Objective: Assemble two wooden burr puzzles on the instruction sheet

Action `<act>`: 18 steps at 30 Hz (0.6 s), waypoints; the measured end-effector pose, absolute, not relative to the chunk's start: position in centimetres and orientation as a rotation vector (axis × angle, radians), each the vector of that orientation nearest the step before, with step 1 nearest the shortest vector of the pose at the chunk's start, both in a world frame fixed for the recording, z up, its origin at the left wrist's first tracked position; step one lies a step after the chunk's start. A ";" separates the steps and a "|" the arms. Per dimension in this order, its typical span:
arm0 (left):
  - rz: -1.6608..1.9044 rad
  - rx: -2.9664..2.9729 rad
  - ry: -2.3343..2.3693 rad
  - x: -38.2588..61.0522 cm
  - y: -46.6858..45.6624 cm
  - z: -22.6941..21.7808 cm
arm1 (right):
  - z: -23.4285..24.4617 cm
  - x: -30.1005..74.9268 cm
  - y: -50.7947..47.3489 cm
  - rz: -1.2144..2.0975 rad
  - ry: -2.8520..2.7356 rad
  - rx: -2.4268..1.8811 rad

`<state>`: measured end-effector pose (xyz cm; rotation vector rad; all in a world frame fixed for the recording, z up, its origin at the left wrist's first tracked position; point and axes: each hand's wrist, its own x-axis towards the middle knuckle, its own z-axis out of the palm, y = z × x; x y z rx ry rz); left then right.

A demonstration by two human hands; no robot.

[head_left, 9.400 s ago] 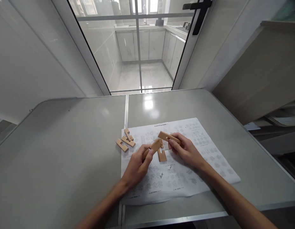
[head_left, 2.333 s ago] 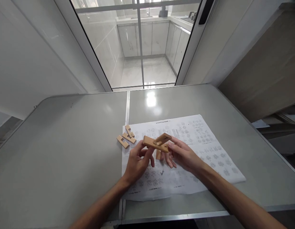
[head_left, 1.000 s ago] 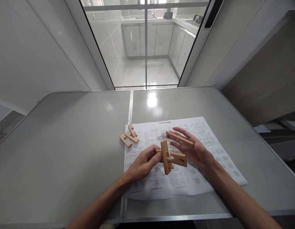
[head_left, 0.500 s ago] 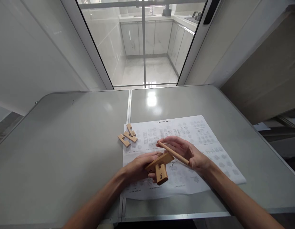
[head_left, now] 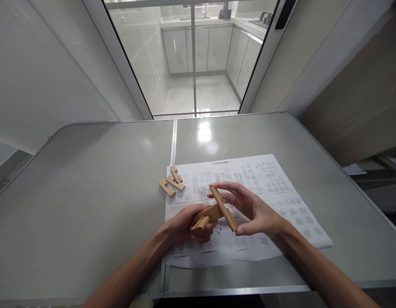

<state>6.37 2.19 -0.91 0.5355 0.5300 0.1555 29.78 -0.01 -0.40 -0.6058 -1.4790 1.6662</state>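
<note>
The left hand (head_left: 185, 224) is clamped on a set of joined wooden blocks (head_left: 211, 212); the right hand (head_left: 260, 211) grips a slim wooden bar (head_left: 223, 208) endwise, fingertips at its 11 o'clock end, thumb at its 5 o'clock end. The bar lies across the blocks, which extend toward 8 o'clock from it; whether it is seated or merely resting cannot be told. In my judgement, good practice is to hold the blocks steady, square any notch to its mating part, and press evenly from both ends, turning the bar rather than forcing it if it binds. Both are raised over the printed sheet (head_left: 284, 214). Appearance: warm brown wood, smooth, with eased edges. Three paler notched pieces (head_left: 166, 188) lie at 10 o'clock from the bar, at the sheet's edge.
</note>
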 end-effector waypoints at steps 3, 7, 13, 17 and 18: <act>0.128 0.526 0.524 6.4 2.2 -0.7 | -0.3 29.9 -0.1 1.648 -1.518 -0.623; 0.109 0.528 0.506 6.4 2.3 -0.6 | -0.3 30.1 -0.2 1.622 -1.558 -0.631; 0.092 0.503 0.528 6.4 2.4 -0.7 | -0.2 30.2 -0.2 1.615 -1.590 -0.625; 0.077 0.497 0.535 6.4 2.4 -0.7 | -0.1 30.3 -0.3 1.634 -1.591 -0.611; 0.077 0.497 0.537 6.4 2.4 -0.7 | -0.1 30.3 -0.3 1.634 -1.595 -0.615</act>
